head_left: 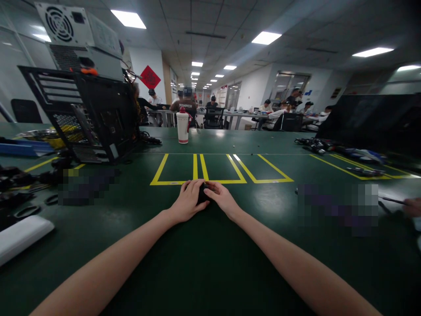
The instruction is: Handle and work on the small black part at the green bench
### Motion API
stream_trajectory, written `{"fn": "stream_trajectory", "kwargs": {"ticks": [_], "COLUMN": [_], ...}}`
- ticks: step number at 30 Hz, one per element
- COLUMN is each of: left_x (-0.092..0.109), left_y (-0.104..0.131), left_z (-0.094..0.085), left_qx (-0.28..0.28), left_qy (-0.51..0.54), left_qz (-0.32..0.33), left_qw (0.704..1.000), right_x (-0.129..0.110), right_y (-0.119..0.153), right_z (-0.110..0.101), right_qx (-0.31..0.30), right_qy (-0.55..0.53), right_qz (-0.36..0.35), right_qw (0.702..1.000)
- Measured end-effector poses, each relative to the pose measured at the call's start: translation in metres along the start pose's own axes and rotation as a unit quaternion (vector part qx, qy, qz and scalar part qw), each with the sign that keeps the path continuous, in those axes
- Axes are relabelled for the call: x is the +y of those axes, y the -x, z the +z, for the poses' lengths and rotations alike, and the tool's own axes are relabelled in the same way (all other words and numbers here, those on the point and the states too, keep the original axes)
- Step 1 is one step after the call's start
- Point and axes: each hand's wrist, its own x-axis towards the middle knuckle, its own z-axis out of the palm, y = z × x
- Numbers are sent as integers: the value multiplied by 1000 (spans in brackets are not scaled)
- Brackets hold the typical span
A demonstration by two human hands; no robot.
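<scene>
Between my two hands is a small black object (203,194), mostly covered by fingers and too dark to make out. My left hand (188,202) wraps over its left side, thumb below and fingers on top. From the right, my right hand (222,198) touches it with the fingertips. Both hands rest low over the green table (210,263), just in front of the yellow tape outlines (226,181).
A black computer case (98,114) with power supplies (82,35) on it stands at the left. A white bottle (183,127) is at the back. Cables and tools lie left and right; a white object (24,237) is near left. Another person's hand (412,208) shows at far right.
</scene>
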Motion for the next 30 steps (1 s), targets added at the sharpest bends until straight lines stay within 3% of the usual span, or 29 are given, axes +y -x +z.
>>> {"fn": "stream_trajectory", "kwargs": {"ticks": [11,19,24,30], "left_x": [0,-5,-3,-1], "left_y": [-5,-3,-1,1], "left_z": [-15,-11,-10,-8], "left_qx": [-37,-34,-22,-13], "left_qy": [56,50,42,37], "left_qz": [-36,-16,-5,-3], "left_qw": [997,998,999,999], "right_x": [-7,-9,-9,-11], "right_y": [-4,-3,0,4], "right_z": [-1,5,3,2], "right_qx": [-68,-3,-29,-63], "right_qy": [-80,-39,-39,-81], "right_qz": [35,0,31,13], "right_qw": [994,999,998,995]}}
